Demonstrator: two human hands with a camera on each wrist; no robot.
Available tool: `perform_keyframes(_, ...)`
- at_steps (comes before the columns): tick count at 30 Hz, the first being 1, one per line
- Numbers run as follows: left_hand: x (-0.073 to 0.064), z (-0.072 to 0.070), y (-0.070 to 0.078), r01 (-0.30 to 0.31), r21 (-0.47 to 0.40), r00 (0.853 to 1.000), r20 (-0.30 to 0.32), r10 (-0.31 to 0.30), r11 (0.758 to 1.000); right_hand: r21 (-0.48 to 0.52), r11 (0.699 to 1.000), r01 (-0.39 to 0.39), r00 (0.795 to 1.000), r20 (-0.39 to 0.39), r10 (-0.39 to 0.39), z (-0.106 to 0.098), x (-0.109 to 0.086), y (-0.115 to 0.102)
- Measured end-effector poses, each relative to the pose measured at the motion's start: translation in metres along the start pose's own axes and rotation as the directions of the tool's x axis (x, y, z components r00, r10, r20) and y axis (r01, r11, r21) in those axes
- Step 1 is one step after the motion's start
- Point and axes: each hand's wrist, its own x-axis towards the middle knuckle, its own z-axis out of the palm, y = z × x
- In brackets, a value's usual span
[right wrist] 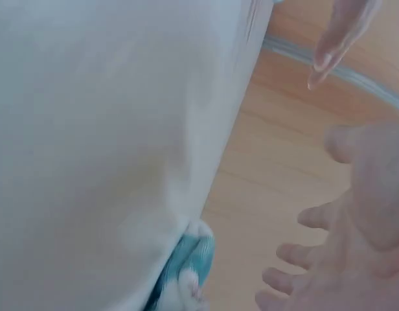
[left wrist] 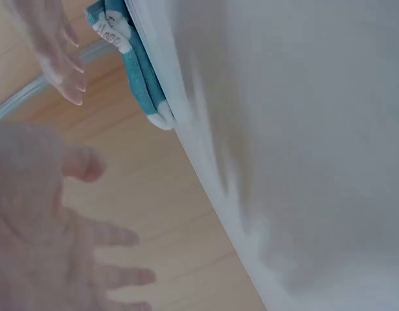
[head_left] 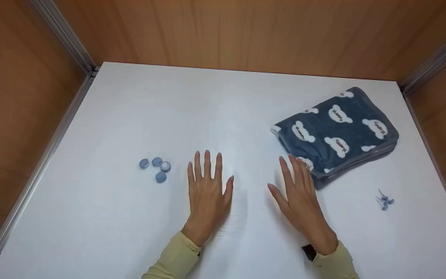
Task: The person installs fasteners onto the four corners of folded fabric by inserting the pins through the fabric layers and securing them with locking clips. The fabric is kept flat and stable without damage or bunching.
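My left hand (head_left: 207, 197) is held palm down near the middle of the table, fingers straight and spread, holding nothing. To its left lie several small round blue caps (head_left: 161, 177), one showing a white face. My right hand (head_left: 302, 203), also empty with straight fingers, is beside the near left corner of a folded blue blanket (head_left: 339, 131) with white bear-head prints. Its fingers overlap that corner in the head view; whether they touch is unclear. In the wrist views both hands appear raised off the tabletop, and part of the blanket (left wrist: 140, 71) shows at its edge.
Several small blue-headed pins (head_left: 385, 202) with thin shafts lie in a cluster at the right of the white table (head_left: 91, 217). Wood-grain panels (head_left: 223, 35) with metal rails stand along the table's back and both sides.
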Motion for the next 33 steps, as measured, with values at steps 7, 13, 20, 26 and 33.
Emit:
perform_keyframes(7, 0.037, 0.005, 0.028, 0.101, -0.420, 0.995, 0.063, -0.082, 0.902, 0.033, 0.999, -0.006, 0.979, -0.203, 0.013, -0.019, 0.003, 0.032)
perform_keyframes(13, 0.064, 0.020, 0.058, 0.311, -0.654, 0.938, 0.330, -0.110, 0.690, 0.009, 0.993, -0.121, 0.962, -0.245, 0.120, -0.028, 0.001, 0.053)
perform_keyframes(20, 0.080, 0.040, 0.088, 0.524, -0.686, 0.829, 0.547, -0.115, 0.505, 0.020, 0.970, -0.244, 0.955, -0.172, 0.243, -0.029, -0.003, 0.066)
perform_keyframes(26, 0.081, 0.049, 0.100, 0.660, -0.625, 0.710, 0.700, -0.074, 0.418, 0.047, 0.969, -0.244, 0.961, -0.126, 0.248, -0.030, 0.001, 0.071)
perform_keyframes(33, 0.082, 0.048, 0.107, 0.735, -0.572, 0.612, 0.791, 0.005, 0.364, 0.034, 0.966, -0.257, 0.956, -0.135, 0.260, -0.041, 0.009, 0.067)
